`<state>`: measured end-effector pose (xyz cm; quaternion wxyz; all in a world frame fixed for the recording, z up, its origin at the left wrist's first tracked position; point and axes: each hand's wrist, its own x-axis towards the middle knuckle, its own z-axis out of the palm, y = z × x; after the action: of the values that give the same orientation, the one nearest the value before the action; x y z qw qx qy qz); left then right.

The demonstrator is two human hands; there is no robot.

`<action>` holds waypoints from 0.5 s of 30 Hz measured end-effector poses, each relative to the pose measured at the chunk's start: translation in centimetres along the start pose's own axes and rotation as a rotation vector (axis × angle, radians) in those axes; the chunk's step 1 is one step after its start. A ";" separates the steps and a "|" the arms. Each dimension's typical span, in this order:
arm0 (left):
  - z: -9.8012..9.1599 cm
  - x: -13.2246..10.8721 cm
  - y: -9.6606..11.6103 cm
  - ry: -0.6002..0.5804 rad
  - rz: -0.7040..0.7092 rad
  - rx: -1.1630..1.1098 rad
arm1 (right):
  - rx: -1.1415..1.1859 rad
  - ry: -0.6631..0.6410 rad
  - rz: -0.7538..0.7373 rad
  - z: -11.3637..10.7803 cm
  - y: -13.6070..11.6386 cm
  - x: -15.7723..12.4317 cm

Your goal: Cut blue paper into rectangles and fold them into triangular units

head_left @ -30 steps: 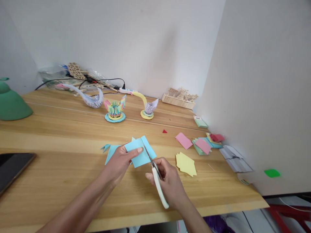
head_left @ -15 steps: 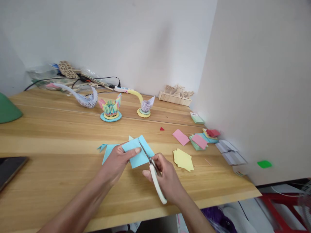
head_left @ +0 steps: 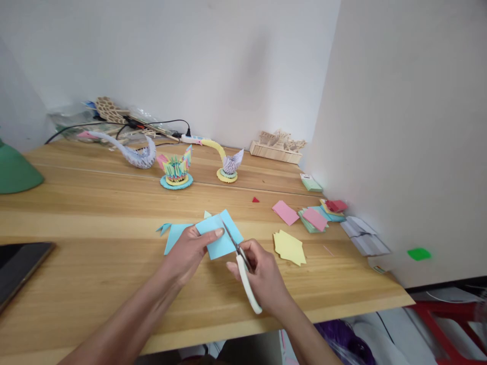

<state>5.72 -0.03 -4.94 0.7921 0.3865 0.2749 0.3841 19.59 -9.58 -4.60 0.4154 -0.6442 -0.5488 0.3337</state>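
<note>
The head camera looks down across the table (head_left: 213, 198).

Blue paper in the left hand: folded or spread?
Spread, seemingly: the blue paper shows a broad, flat face beyond the left hand. Cannot tell whether layers lie beneath.

L hand (head_left: 192, 249) holds blue ppr (head_left: 223, 246), R hand (head_left: 263, 274) scissors (head_left: 247, 285).

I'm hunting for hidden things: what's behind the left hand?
Blue paper on the table peeks out behind the left hand. The rest is covered, its whole shape hidden.
</note>
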 end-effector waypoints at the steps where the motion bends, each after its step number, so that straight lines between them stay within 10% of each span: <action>1: 0.0 0.0 0.0 -0.003 -0.002 -0.004 | 0.003 0.001 0.004 0.0 0.0 0.0; 15: 0.5 -0.4 -0.1 0.007 -0.010 0.040 | -0.042 -0.019 -0.003 -0.4 -0.5 0.1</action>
<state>5.92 -0.61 -4.73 0.7852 0.3996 0.2871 0.3759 19.71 -9.52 -3.95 0.3971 -0.6488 -0.5605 0.3275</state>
